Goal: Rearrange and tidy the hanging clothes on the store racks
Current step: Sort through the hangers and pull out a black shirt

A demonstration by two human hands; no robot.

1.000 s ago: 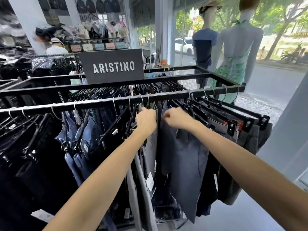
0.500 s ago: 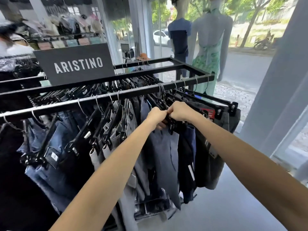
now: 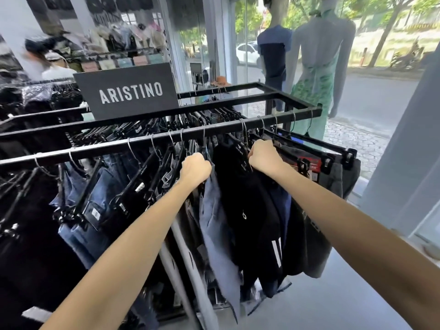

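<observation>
Both bare arms reach forward to the front black metal rail (image 3: 142, 145) of the clothes rack, which runs from the left edge up toward the right. The left hand (image 3: 195, 168) is closed into a fist just under the rail, its fingers curled round the top of a hanger at the grey-blue trousers (image 3: 217, 225); exactly what the fingers pinch is hidden behind the knuckles. The right hand (image 3: 265, 156) is also curled tight, and it grips the top of a black plastic clip hanger beside the black shorts with white stripes (image 3: 252, 217). The black shorts hang between the two hands, and a narrow gap is open there on the rail. To the left of the left hand a row of dark blue jeans (image 3: 95, 206) hangs on black clip hangers with thin wire hooks, tilted and close together. To the right of the right hand hang dark grey shorts (image 3: 338, 177) with a red label, near the end of the rail. On top of the rack stands a black sign with the white word ARISTINO (image 3: 129, 91). Behind the rack, at the shop window, stand two mannequins: one in a dark blue T-shirt (image 3: 273, 51), the other in a green patterned dress (image 3: 316, 86). The floor (image 3: 333, 301) below is pale grey.
</observation>
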